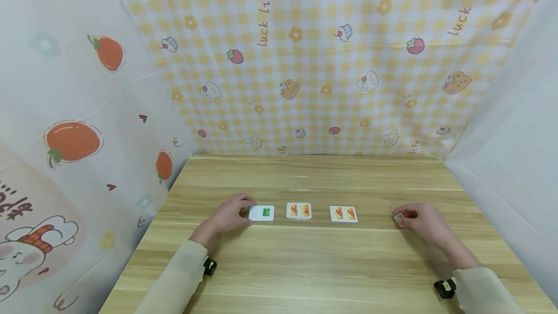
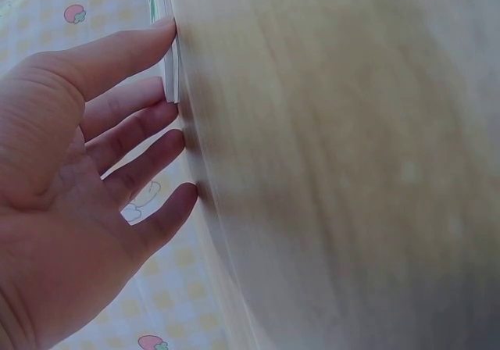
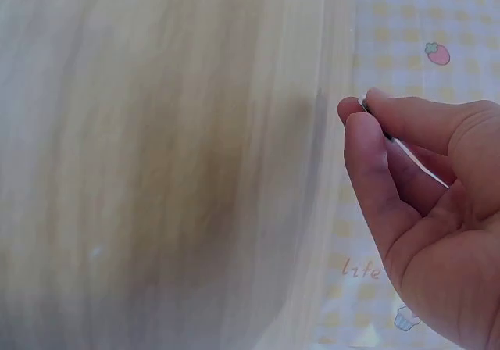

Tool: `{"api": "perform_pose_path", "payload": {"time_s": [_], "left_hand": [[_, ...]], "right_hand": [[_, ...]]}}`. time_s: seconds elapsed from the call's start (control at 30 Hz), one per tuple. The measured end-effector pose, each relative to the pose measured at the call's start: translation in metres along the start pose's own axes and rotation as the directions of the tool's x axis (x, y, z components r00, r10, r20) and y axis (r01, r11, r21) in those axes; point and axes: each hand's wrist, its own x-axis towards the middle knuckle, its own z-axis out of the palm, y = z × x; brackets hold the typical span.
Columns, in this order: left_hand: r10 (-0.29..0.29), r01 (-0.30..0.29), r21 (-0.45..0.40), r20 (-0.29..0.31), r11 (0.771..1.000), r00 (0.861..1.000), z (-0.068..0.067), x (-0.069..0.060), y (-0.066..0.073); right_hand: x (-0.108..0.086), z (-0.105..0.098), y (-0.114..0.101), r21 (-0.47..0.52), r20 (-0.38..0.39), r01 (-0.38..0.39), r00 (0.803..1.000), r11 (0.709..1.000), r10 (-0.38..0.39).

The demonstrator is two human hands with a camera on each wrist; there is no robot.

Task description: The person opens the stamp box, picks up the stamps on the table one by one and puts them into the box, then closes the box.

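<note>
A white card (image 1: 257, 212) with a green picture on its right half lies on the table at the left. My left hand (image 1: 231, 214) holds its left end between thumb and fingers. The left wrist view shows the card's white edge (image 2: 171, 73) at the thumb; the other fingertips touch the tabletop. On the right, slightly above the table, my right hand (image 1: 423, 222) pinches a small thin piece (image 1: 398, 219) with a green-and-light face. In the right wrist view, only a thin edge of it shows between thumb and fingers.
Two white cards with paired orange pictures lie in the middle, one left (image 1: 298, 211) and one right (image 1: 343, 214). Faint clear rectangular outlines (image 1: 300, 183) show behind them. A checked cloth (image 1: 305, 71) hangs at the table's (image 1: 305, 265) back edge, with white cloths at both sides.
</note>
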Motion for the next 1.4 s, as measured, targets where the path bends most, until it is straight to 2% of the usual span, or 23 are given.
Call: {"api": "perform_pose_path", "payload": {"time_s": [0.13, 0.2, 0.37, 0.47, 0.7, 0.83, 1.03, 1.4], "left_hand": [[0.001, -0.002, 0.012, 0.004, 1.0, 1.0, 0.0, 0.001, -0.001], [0.007, -0.007, 0.015, 0.01, 1.0, 1.0, 0.0, 0.002, -0.002], [0.016, -0.016, 0.012, 0.016, 1.0, 1.0, -0.001, 0.001, -0.001], [0.013, -0.013, 0.003, 0.014, 1.0, 1.0, -0.001, 0.001, 0.0], [0.008, -0.008, 0.009, 0.013, 1.0, 1.0, -0.001, 0.0, 0.0], [0.01, -0.01, 0.008, 0.014, 1.0, 1.0, -0.001, 0.001, 0.0], [0.003, -0.004, 0.007, 0.01, 1.0, 1.0, 0.0, 0.0, -0.001], [-0.008, 0.008, 0.007, 0.013, 1.0, 1.0, -0.001, 0.0, 0.001]], "right_hand": [[0.002, 0.001, -0.007, 0.054, 0.011, -0.001, 1.0, 0.999, 0.0], [0.003, 0.002, -0.01, 0.119, 0.031, -0.01, 0.999, 0.993, 0.007], [0.009, 0.004, -0.021, 0.301, 0.076, -0.074, 0.996, 0.951, 0.054], [0.014, 0.008, -0.03, 0.361, 0.074, -0.115, 0.993, 0.926, 0.094], [0.022, 0.02, -0.047, 0.392, 0.029, -0.121, 0.992, 0.912, 0.12], [0.028, 0.027, -0.055, 0.408, 0.01, -0.1, 0.994, 0.907, 0.105], [0.039, 0.04, -0.07, 0.394, -0.026, -0.047, 0.998, 0.918, 0.062], [0.056, 0.062, -0.099, 0.469, 0.015, -0.037, 0.999, 0.883, 0.034]]}}
